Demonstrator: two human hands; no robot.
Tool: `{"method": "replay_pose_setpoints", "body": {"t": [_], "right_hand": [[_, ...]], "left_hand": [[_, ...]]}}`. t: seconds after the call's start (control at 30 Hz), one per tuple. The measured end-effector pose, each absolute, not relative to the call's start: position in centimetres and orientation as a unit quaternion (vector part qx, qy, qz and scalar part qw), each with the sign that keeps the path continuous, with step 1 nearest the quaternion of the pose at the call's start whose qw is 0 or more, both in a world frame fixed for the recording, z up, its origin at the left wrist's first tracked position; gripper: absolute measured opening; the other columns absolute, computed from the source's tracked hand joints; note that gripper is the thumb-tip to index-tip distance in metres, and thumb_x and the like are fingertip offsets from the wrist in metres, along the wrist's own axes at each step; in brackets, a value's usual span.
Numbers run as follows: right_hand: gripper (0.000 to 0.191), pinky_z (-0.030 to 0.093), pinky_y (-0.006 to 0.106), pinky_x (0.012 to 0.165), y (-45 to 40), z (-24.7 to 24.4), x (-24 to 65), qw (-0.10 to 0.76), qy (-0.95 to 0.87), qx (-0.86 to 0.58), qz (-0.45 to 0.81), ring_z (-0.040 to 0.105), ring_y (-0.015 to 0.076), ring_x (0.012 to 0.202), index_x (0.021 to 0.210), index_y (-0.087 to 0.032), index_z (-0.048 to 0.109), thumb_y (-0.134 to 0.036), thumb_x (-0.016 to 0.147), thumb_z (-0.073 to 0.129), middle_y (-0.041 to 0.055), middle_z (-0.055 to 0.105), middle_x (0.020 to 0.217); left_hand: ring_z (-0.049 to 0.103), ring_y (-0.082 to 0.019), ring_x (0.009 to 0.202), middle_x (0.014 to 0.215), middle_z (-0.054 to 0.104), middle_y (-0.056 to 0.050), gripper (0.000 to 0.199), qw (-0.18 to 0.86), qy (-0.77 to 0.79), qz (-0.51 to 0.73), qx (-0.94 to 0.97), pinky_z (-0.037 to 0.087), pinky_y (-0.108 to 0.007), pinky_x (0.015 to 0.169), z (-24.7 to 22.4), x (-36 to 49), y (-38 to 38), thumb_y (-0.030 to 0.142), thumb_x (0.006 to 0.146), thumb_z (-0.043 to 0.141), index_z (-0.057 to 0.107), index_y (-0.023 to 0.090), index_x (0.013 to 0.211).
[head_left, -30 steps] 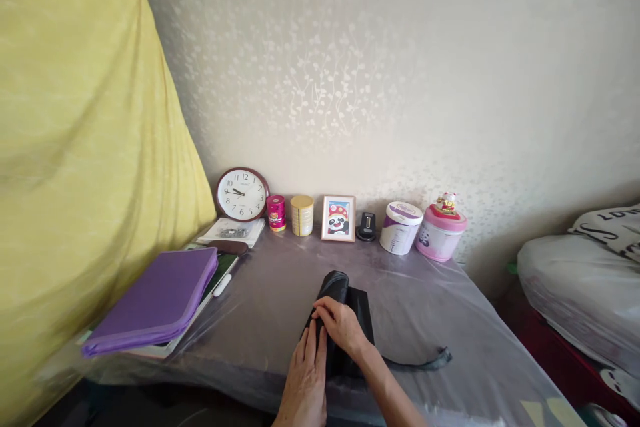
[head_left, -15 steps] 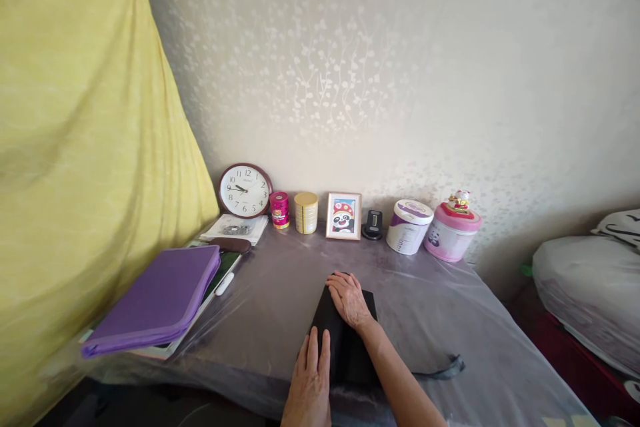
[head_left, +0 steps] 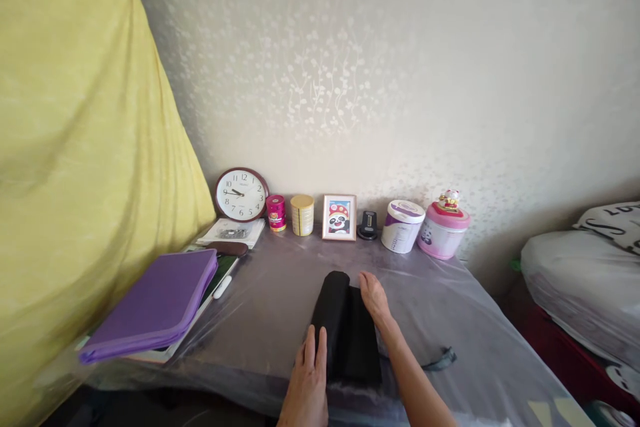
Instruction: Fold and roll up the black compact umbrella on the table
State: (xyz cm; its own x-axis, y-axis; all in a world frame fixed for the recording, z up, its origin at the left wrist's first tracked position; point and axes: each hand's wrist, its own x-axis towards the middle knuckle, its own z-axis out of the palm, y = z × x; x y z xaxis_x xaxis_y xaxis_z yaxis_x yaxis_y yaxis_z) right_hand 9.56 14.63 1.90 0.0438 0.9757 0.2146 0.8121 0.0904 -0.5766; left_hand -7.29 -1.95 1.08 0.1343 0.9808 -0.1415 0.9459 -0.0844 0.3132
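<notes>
A black fabric roll [head_left: 331, 307] lies lengthwise on the table, its left part rolled into a thick cylinder. To the right of that, a flat black flap [head_left: 357, 347] is spread out. My left hand [head_left: 310, 370] rests on the near left side of the roll with fingers stretched along it; its thumb is hidden. At the flap's far right edge, my right hand [head_left: 374, 297] has its fingers together and curled at the border, seemingly gripping it. A dark strap [head_left: 441, 359] trails on the table to the right, partly behind my right forearm.
Along the wall stand a clock [head_left: 243, 195], a pink tin [head_left: 276, 213], a yellow-lidded can [head_left: 302, 215], a panda picture frame [head_left: 339, 217], a small black device [head_left: 367, 225] and two tubs [head_left: 403, 227]. A purple folder [head_left: 150, 303] lies at left, beside a yellow curtain [head_left: 90, 147].
My right hand has slid off the top of the roll to the right, onto the flap's edge, uncovering the roll's far end. My left hand has stayed on the roll. The view shifted slightly.
</notes>
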Motion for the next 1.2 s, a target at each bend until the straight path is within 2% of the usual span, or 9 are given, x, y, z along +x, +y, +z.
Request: {"method": "replay_pose_setpoints", "body": {"t": [0.1,0.23,0.4,0.53,0.8,1.07,1.2], "right_hand": [[0.038,0.042,0.033,0.086,12.3,1.3,11.9,0.318,-0.625,-0.691,0.173,0.059,0.0226,0.099,0.102,-0.012,0.059,-0.029,0.087,0.03,0.0147,0.064,0.105],[0.038,0.048,0.029,0.066,9.5,0.2,13.0,0.35,-0.56,-0.686,0.306,0.065,0.0204,0.079,0.094,-0.018,0.06,-0.039,0.084,0.03,0.0093,0.068,0.089],[0.039,0.046,0.033,0.076,7.7,-0.2,11.9,0.362,-0.591,-0.671,0.262,0.063,0.025,0.087,0.09,-0.018,0.062,-0.045,0.08,0.036,0.0103,0.068,0.09],[0.041,0.047,0.033,0.072,6.9,-0.3,10.8,0.361,-0.592,-0.673,0.258,0.064,0.0249,0.079,0.098,-0.017,0.06,-0.048,0.079,0.04,0.0087,0.068,0.081],[0.041,0.046,0.032,0.078,6.8,1.1,8.3,0.355,-0.601,-0.664,0.266,0.061,0.0256,0.093,0.11,-0.013,0.054,-0.037,0.078,0.046,0.0122,0.067,0.095],[0.044,0.046,0.03,0.075,8.0,3.4,4.9,0.347,-0.629,-0.628,0.299,0.061,0.0236,0.091,0.117,-0.012,0.051,-0.032,0.079,0.049,0.011,0.066,0.093],[0.04,0.045,0.029,0.069,8.5,3.8,3.8,0.329,-0.644,-0.623,0.298,0.063,0.0215,0.079,0.115,-0.012,0.052,-0.028,0.079,0.049,0.008,0.066,0.083]], "left_hand": [[0.022,-0.024,0.134,0.15,0.005,-0.012,0.089,0.156,0.658,0.069,0.733,0.026,-0.033,0.106,1.8,-7.3,-2.4,-0.007,0.061,0.035,0.004,0.014,0.141],[0.02,-0.024,0.135,0.15,0.006,-0.011,0.087,0.162,0.653,0.085,0.735,0.026,-0.034,0.106,1.8,-7.4,-2.8,-0.006,0.062,0.032,0.002,0.014,0.141],[0.019,-0.023,0.135,0.15,0.003,-0.01,0.086,0.158,0.657,0.085,0.732,0.025,-0.034,0.106,1.4,-7.4,-2.8,-0.006,0.064,0.031,-0.002,0.014,0.141],[0.012,-0.023,0.137,0.15,0.001,-0.01,0.086,0.163,0.651,0.104,0.734,0.024,-0.034,0.107,1.1,-7.4,-2.7,-0.006,0.065,0.031,-0.004,0.014,0.141],[0.01,-0.025,0.136,0.149,0.002,-0.014,0.086,0.179,0.663,0.089,0.721,0.024,-0.035,0.108,1.6,-7.3,-2.9,-0.006,0.065,0.033,-0.004,0.012,0.14],[0.01,-0.026,0.136,0.148,0.001,-0.015,0.092,0.169,0.663,0.076,0.725,0.025,-0.037,0.107,1.2,-7.3,-2.7,-0.004,0.06,0.038,-0.004,0.013,0.14],[0.012,-0.026,0.136,0.148,0.003,-0.016,0.092,0.159,0.666,0.06,0.726,0.023,-0.037,0.108,1.4,-7.2,-2.6,-0.005,0.058,0.038,0.002,0.011,0.14]]}}
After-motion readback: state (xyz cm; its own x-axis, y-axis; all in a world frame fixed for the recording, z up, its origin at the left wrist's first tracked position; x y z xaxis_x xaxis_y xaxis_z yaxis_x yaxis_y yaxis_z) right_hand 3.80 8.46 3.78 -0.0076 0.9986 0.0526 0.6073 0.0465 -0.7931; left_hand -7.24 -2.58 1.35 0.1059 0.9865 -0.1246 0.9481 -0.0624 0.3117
